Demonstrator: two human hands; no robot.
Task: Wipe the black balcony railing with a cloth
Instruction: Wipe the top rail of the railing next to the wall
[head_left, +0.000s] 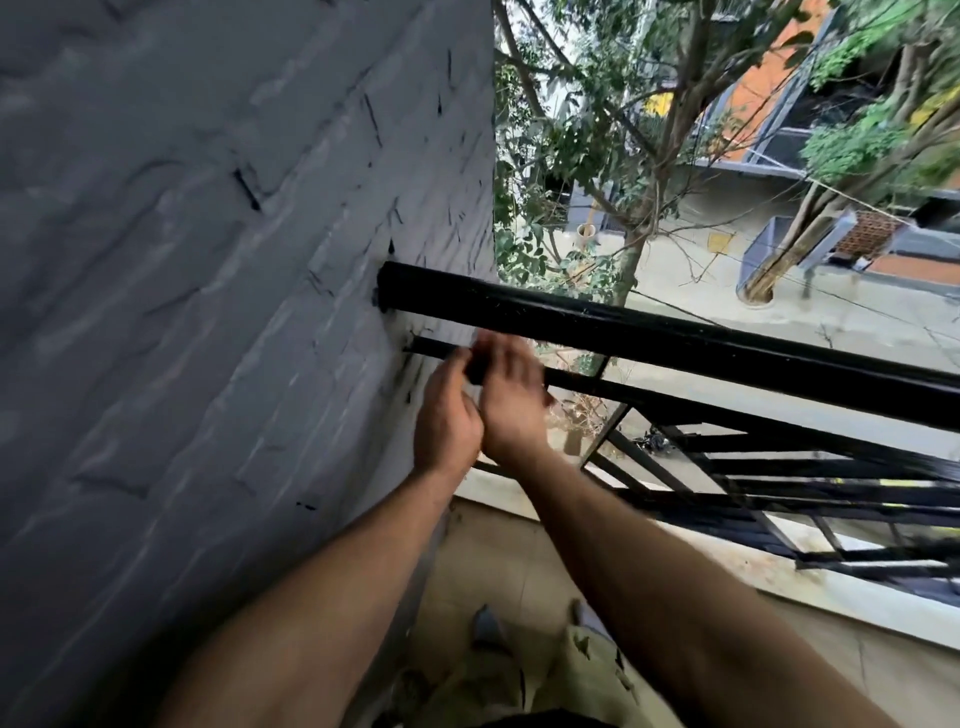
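The black balcony railing has a thick top rail (649, 332) fixed to the grey wall, and a thinner second rail (649, 397) below it. Both my hands are at the wall end of that thinner rail. My left hand (447, 421) has its fingers curled around a small dark wad, apparently a cloth (475, 371), pressed on the rail. My right hand (511, 402) lies against the left one, its fingers stretched over the rail and blurred by motion. Most of the cloth is hidden between the hands.
A rough grey painted wall (208, 260) fills the left side, close to my left arm. Below the rails run slanted black bars (831, 488) and a pale ledge (675, 561). Beyond the railing are trees (649, 156) and a street far below.
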